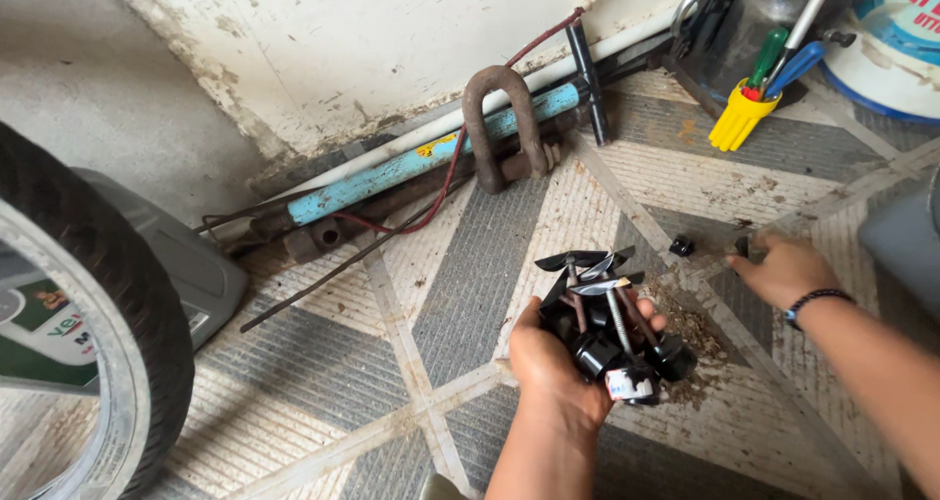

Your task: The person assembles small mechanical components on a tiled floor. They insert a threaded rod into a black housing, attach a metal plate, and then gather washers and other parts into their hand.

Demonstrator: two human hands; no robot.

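My left hand (550, 363) is palm up over the tiled floor and cradles a bunch of long bolts with black plastic knobs and flat black plates (612, 314). Off to the right, my right hand (783, 267) reaches down to the floor, its fingers closing around a small dark piece (742, 246); a black band sits on that wrist. One more small black piece (681, 246) lies on the tiles just left of the right hand. A patch of brown grit (697, 329) lies under the held bolts.
A rusty shackle (503, 128) leans on a blue and white pipe (392, 167) along the wall, with a red wire and a thin rod. A tyre (108, 324) stands at left. Top right: a yellow tool holder (736, 116) and a white bucket (886, 45).
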